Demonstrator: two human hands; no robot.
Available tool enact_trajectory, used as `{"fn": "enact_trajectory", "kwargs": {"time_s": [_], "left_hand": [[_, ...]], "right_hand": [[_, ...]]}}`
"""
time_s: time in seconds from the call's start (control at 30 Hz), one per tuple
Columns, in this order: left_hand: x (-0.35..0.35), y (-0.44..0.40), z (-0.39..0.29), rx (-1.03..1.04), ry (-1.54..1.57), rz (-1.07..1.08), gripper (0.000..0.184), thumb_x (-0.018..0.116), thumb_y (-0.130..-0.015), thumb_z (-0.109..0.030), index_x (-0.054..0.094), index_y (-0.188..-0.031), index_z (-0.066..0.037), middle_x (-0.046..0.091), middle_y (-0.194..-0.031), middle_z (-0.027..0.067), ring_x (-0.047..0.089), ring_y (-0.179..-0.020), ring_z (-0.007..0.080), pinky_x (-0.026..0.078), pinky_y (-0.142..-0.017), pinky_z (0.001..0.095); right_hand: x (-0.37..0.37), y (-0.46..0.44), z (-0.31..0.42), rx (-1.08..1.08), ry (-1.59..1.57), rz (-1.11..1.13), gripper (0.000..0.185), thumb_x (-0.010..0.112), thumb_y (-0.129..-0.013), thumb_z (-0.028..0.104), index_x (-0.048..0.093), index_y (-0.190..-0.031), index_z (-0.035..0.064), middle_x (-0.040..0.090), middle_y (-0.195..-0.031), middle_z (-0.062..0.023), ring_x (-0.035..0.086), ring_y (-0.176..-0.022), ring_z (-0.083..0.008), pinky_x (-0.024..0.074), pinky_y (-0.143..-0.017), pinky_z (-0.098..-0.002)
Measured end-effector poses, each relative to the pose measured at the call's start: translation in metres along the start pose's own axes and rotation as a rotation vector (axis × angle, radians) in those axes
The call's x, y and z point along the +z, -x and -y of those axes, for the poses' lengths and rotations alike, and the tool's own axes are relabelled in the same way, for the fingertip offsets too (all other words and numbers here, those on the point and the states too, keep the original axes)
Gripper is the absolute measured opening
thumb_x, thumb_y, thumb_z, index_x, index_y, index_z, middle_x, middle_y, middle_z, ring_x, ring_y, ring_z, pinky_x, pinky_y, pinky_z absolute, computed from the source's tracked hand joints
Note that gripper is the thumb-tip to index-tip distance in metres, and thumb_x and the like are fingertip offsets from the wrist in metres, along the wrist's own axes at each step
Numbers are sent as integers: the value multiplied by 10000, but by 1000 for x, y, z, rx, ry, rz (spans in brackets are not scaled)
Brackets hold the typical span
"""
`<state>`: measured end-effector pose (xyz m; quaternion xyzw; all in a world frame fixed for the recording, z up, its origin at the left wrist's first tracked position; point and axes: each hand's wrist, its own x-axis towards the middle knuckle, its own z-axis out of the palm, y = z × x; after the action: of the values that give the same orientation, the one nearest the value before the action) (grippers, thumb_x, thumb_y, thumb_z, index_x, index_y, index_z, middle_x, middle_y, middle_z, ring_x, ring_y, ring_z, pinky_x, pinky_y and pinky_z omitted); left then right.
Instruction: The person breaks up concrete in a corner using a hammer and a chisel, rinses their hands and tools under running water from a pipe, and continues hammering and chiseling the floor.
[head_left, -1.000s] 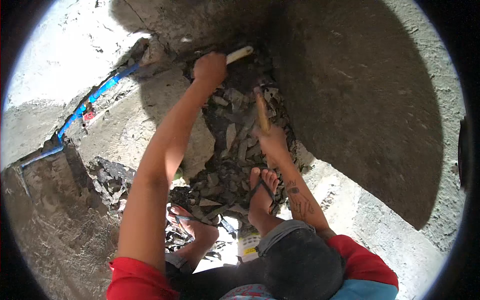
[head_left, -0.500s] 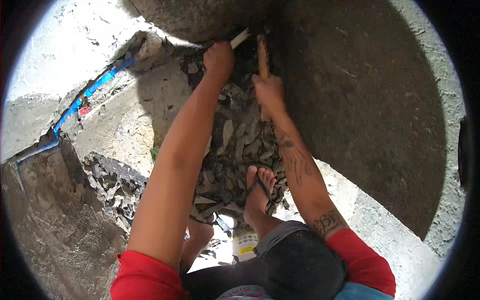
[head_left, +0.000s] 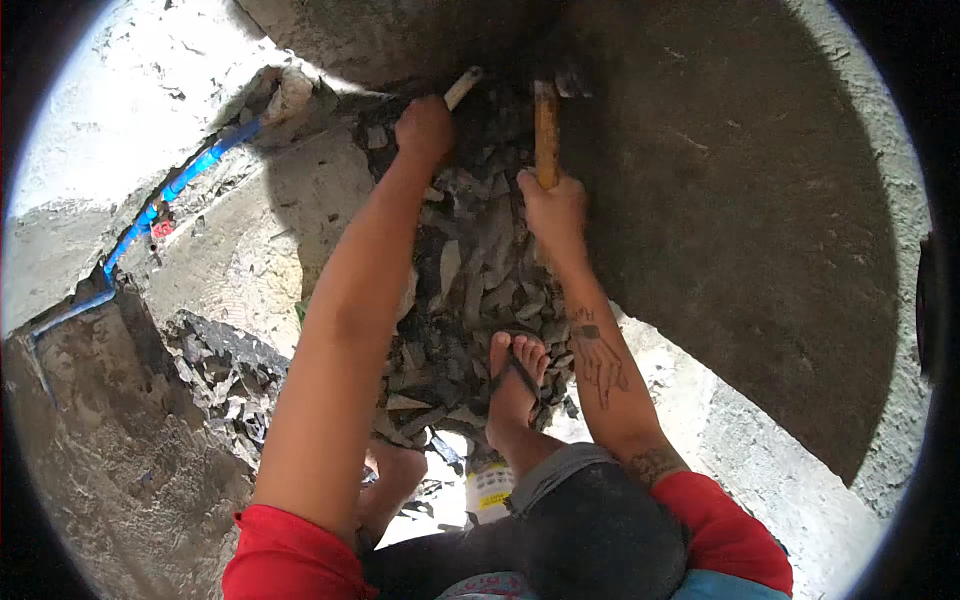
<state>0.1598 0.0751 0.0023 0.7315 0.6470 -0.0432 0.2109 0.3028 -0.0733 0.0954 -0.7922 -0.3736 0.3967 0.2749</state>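
My left hand [head_left: 425, 130] is closed in a fist around a pale rod [head_left: 463, 88], whose end sticks out up and to the right. What lies below the fist is hidden. My right hand [head_left: 555, 212] grips the yellowish wooden handle of a hammer [head_left: 546, 135]. Its metal head [head_left: 565, 86] is at the top, dark and smeared by motion, near the shaded wall. A gap separates the hammer from the rod. Broken grey shards [head_left: 490, 250] cover the ground beneath both hands.
A dark curved wall [head_left: 740, 220] rises on the right. On the left, a blue pipe [head_left: 195, 170] runs along a broken concrete slab [head_left: 240, 240]. My foot in a flip-flop [head_left: 515, 385] stands on the rubble, and a pale container with a yellow label [head_left: 490, 490] is below it.
My right hand and the hammer have shifted right and slightly down, away from the rod. My left hand with the rod has moved a little left and down.
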Motion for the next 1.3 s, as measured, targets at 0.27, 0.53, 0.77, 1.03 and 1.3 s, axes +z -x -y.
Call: {"fn": "enact_trajectory", "kwargs": {"time_s": [0.27, 0.53, 0.77, 1.03, 1.3], "left_hand": [[-32, 41, -22, 218, -256, 56, 189, 607, -861, -140, 668, -1003, -32, 672, -973, 178, 676, -900, 296, 571, -666, 389], [-4, -20, -32, 113, -16, -47, 209, 588, -857, -124, 665, -1032, -39, 673, -996, 158, 666, -952, 296, 565, -709, 418], [-33, 22, -9, 149, -45, 31, 240, 608, -854, -174, 669, -1043, -39, 671, -1005, 166, 664, -961, 287, 563, -709, 422], [-33, 33, -13, 259, -132, 120, 230, 581, -859, -146, 672, -1057, -74, 677, -991, 143, 671, -915, 318, 561, -720, 417], [-17, -21, -46, 181, -10, 20, 295, 569, -882, -180, 602, -1152, -67, 639, -1091, 151, 649, -981, 319, 554, -785, 420]], "right_hand": [[0, 4, 9, -83, -110, -110, 274, 646, -821, 236, 549, -692, 15, 527, -554, -63, 511, -479, -178, 402, -486, -342], [2, 8, -11, -14, -82, -66, 296, 638, -808, 233, 538, -669, -9, 521, -563, -96, 512, -519, -218, 417, -549, -402], [-1, 8, 3, 73, -203, -54, 306, 632, -817, 238, 528, -673, -11, 508, -559, -98, 513, -519, -219, 414, -549, -394], [4, -5, -12, -25, -162, -82, 319, 636, -819, 258, 562, -697, -27, 512, -530, -110, 558, -510, -233, 423, -536, -397], [-2, 11, 10, 97, -300, -42, 316, 632, -817, 245, 548, -676, -26, 522, -526, -93, 541, -482, -195, 419, -503, -371]]}}
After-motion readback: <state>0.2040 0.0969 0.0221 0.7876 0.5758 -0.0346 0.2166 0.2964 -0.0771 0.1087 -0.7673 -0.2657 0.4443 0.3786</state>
